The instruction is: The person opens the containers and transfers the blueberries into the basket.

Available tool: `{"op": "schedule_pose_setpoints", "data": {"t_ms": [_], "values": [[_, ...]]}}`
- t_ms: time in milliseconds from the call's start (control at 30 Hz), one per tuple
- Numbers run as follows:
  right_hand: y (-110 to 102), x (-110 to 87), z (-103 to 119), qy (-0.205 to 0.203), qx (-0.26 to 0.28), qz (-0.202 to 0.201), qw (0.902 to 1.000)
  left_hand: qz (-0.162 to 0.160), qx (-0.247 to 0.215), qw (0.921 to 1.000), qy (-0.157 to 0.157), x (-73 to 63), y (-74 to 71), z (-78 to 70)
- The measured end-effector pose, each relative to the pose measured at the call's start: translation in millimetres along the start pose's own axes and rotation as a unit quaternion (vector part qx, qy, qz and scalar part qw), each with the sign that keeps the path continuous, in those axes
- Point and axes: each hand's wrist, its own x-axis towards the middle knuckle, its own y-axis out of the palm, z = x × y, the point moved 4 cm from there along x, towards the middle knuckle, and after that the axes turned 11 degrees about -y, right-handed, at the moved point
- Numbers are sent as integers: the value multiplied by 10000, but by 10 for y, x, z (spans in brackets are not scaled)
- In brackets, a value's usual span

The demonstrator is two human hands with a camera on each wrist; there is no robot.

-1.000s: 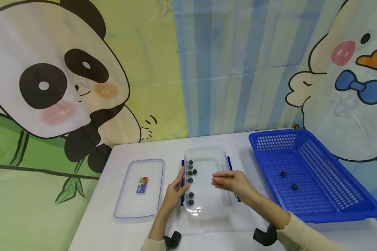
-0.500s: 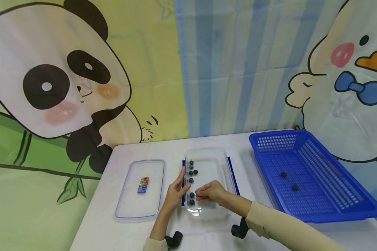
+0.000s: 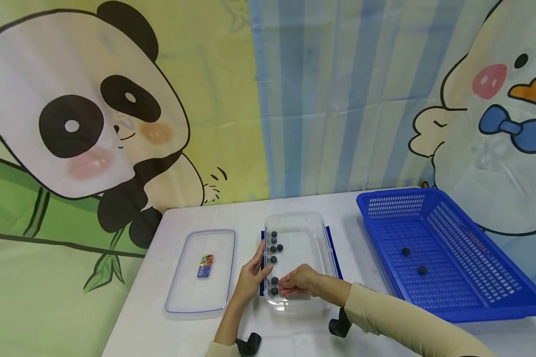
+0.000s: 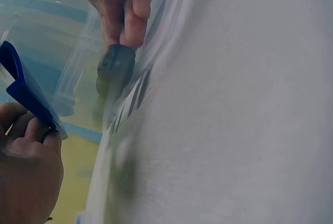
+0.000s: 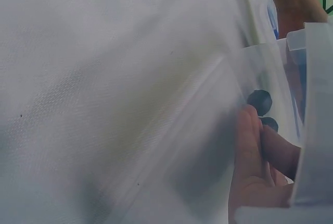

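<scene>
A clear plastic box [image 3: 301, 243] with blue side latches stands mid-table. Along its left wall lie several small dark round berries [image 3: 273, 259], which look like blueberries. My left hand [image 3: 248, 283] grips that wall, its thumb over the rim; in the left wrist view its fingers curl at a blue latch [image 4: 31, 96]. Inside the box's near left corner, my right hand [image 3: 301, 281] has thumb and fingers pinched together. A blueberry [image 4: 115, 62] shows at its fingertips in the left wrist view. Two blueberries [image 5: 260, 102] lie close to those fingers in the right wrist view.
To the right stands a blue perforated basket [image 3: 502, 310] with two blueberries [image 3: 423, 270] on its bottom. Left of the box lies a clear lid [image 3: 189, 297] with a colourful label [image 3: 205, 266]. A printed curtain [image 3: 303, 124] hangs behind the white table [image 3: 290, 342].
My right hand has moved left and toward me, from over the box's right half to its near left corner. My left hand has kept its grip on the box.
</scene>
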Motion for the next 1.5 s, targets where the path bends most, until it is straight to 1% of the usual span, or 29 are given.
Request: {"op": "schedule_pose_setpoints", "data": {"t_ms": [100, 200, 367, 533, 700, 800, 867, 933, 1033, 1133, 1233, 1300, 1367, 1500], "values": [[11, 11, -27, 59, -57, 57, 9999, 6, 43, 10000, 55, 0, 1, 1], [25, 21, -59, 178, -119, 132, 9997, 18, 53, 10000, 37, -2, -1, 5], [48, 32, -87, 373, -74, 237, 9990, 48, 10, 10000, -39, 0, 1, 3], [47, 33, -76, 419, -87, 230, 9988, 59, -17, 9999, -151, 11, 4, -3], [20, 8, -8, 360, -14, 225, 9991, 28, 49, 9999, -138, 17, 14, -13], [-11, -18, 113, 137, 229, 273, 9993, 10, 111, 9999, -56, 16, 18, -16], [-40, -51, 248, -63, 457, 342, 9984, 9, 122, 9999, 11, 14, 17, -21], [-78, -106, 426, -277, 645, 481, 9964, 11, 128, 9999, 77, 13, 14, -19], [-189, -232, 721, -551, 697, 726, 9934, -14, 89, 9999, 82, 5, 0, -9], [-406, -378, 987, -786, 578, 945, 9907, -80, 48, 10000, 26, -1, -21, 5], [-757, -494, 1163, -928, 547, 1114, 9879, -135, 63, 9999, -12, -5, -43, 8], [-1071, -561, 1213, -920, 597, 1166, 9871, -140, 108, 9998, -58, -2, -47, 4], [-1438, -622, 1210, -908, 675, 1251, 9857, -121, 143, 9998, -83, 1, -40, 0], [-2239, -738, 1071, -865, 776, 1349, 9840, -92, 178, 9997, -133, 8, -12, 4]]}}
